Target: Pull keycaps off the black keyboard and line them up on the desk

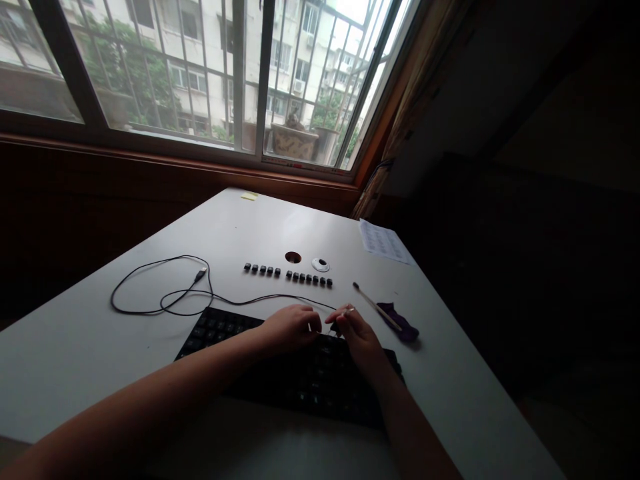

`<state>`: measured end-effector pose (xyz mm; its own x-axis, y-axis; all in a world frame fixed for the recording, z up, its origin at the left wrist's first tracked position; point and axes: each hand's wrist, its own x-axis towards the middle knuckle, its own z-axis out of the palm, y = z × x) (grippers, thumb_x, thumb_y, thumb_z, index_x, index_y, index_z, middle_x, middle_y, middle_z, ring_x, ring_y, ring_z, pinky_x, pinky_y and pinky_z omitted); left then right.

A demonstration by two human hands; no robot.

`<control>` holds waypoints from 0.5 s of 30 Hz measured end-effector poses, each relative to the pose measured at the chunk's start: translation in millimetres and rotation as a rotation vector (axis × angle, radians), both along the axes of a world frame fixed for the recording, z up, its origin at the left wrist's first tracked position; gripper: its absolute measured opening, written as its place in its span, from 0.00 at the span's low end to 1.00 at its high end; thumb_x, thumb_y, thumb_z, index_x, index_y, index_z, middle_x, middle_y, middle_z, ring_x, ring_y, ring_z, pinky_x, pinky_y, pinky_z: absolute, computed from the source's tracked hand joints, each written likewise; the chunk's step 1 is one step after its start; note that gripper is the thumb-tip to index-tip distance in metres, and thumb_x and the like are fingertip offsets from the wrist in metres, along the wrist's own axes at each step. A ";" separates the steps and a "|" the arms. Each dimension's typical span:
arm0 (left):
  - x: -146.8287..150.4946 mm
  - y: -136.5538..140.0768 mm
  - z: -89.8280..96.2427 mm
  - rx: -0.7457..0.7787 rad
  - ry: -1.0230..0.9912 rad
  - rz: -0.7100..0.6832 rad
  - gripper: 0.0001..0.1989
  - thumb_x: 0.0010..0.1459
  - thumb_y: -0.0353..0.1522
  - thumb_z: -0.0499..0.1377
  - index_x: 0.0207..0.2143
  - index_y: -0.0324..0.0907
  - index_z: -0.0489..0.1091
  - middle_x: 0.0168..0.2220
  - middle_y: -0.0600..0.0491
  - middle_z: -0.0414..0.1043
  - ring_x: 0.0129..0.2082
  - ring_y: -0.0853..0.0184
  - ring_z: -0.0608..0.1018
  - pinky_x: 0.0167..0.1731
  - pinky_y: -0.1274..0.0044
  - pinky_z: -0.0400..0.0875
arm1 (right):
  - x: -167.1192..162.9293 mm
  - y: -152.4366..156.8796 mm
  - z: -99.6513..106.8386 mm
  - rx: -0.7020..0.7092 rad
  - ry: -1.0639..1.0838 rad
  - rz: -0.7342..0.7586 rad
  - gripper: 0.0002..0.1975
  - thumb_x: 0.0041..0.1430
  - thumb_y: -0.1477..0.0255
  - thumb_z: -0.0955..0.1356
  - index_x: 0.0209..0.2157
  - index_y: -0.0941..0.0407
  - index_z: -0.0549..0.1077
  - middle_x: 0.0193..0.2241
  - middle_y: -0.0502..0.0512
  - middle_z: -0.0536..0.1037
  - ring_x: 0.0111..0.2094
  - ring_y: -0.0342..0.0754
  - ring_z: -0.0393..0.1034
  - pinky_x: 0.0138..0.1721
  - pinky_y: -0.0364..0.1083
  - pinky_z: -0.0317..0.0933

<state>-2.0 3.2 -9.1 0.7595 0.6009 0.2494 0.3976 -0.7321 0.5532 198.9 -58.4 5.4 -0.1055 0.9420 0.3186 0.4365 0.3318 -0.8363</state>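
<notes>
A black keyboard (300, 383) lies across the near part of the white table, partly covered by my forearms. My left hand (293, 327) rests at its back edge with the fingers curled down; their tips are hidden. Just to the right, my right hand (357, 333) pinches a small tool with thin wire ends, which looks like a keycap puller (330, 331), over the keyboard's top row. Something small and dark shows beside the wires, too small to tell. Behind the keyboard, several loose black keycaps (303, 277) stand in a row with a gap in it.
A black USB cable (145, 311) loops at the left and runs behind the keyboard. To the right, a thin brush (373, 301) leans on a dark purple cloth (406, 328). Farther back are a table hole (293, 257), a white ring cover (321, 265), a printed sheet (385, 241) and a yellow note (249, 196).
</notes>
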 end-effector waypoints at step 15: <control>6.6 -5.2 1.7 0.158 -0.007 -0.047 0.07 0.61 0.35 0.62 0.40 0.43 0.74 0.38 0.51 0.74 0.37 0.64 0.76 0.38 0.76 0.70 | 18.6 -6.7 5.2 0.026 -0.318 0.037 0.03 0.61 0.68 0.70 0.38 0.49 0.76 0.35 0.53 0.76 0.38 0.52 0.72 0.42 0.50 0.65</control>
<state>4.6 -1.9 -7.4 0.7836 0.5177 0.3434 0.3575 -0.8278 0.4323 217.5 -65.1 10.5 -0.2377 0.9277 0.2880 0.6618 0.3717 -0.6511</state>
